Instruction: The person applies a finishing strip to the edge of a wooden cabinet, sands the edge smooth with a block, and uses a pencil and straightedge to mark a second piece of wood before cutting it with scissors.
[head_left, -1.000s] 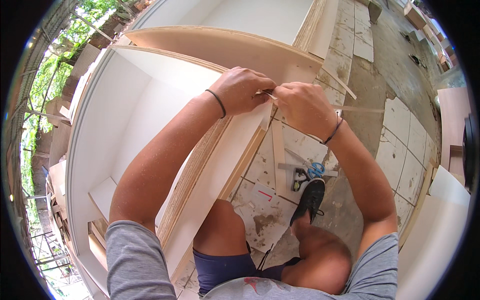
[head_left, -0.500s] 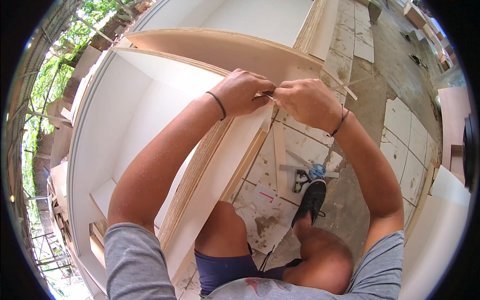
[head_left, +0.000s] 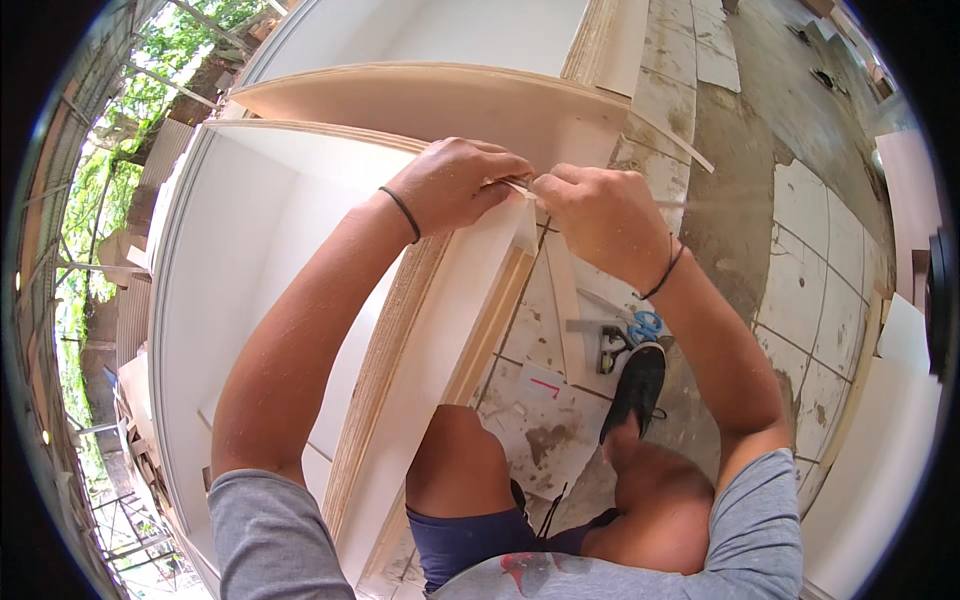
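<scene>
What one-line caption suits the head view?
Both hands, left hand and right hand, pinch a thin strip at a plywood panel's corner.

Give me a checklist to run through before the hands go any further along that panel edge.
1. Both hands on the work: ok. Left hand and right hand meet at the top corner of the upright plywood panel.
2. Thin strip pinched between the fingertips: ok, though its far end is hidden.
3. Panel braced: ok, its lower part leans by the bent knee.
4. Strip lying flush on the edge: cannot tell, the hands cover it.
5. Footing: not ok, a square and blue-handled tool lie at the black shoe.
</scene>
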